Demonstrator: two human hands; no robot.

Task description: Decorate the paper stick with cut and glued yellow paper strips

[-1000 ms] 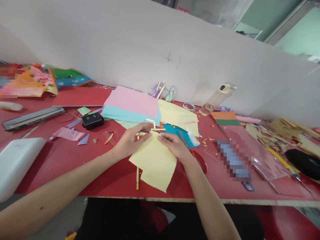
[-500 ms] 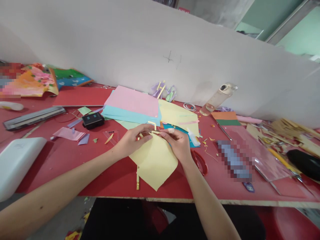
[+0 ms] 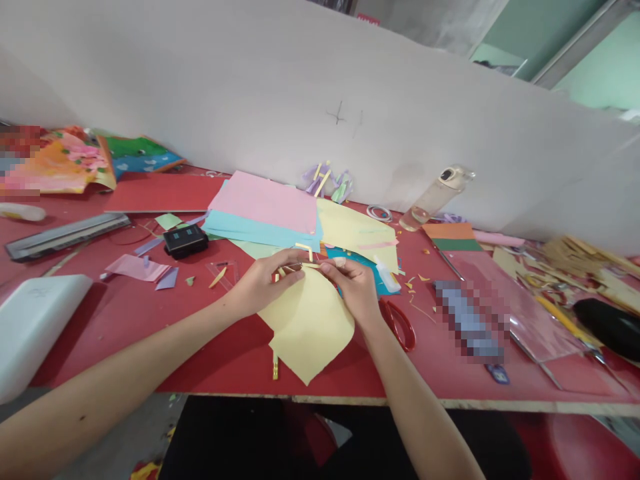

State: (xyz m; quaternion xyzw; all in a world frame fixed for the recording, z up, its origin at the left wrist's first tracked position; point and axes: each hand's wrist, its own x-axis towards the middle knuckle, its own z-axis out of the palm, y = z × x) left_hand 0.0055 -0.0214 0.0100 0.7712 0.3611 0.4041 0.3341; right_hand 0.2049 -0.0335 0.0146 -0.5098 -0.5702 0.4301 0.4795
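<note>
Head view: vs. 1 s ago, yellow sheet [image 3: 310,320] has swung so one corner points at the counter's [image 3: 210,370] near edge; it now covers more of the yellow stick [image 3: 275,368]. R hand [image 3: 356,287] is a bit higher; L hand [image 3: 265,283] approx. same spot.

Both hands meet over the counter, nearer its near edge than its far one. L fingers: thumb & index pinching upper L part of sheet. R fingers: thumb & index pinching its top edge; exact contact pts too small to tell. Bent yellow strip [image 3: 305,248] sticks up just beyond, btwn hands. Sheet hangs below fingers, low corner just short of near edge; stick's metal-banded end pokes out beneath, pointing at same edge.

R of R wrist: red-handled scissors [image 3: 401,327]; beyond, white glue bottle [image 3: 387,275] on blue sheet [image 3: 370,267]. Twd far edge: pink paper [image 3: 270,203] over lt-blue paper [image 3: 260,229], clear bottle [image 3: 433,200] farther R. L: black box [image 3: 185,241]; white case [image 3: 43,327] at near L corner.
</note>
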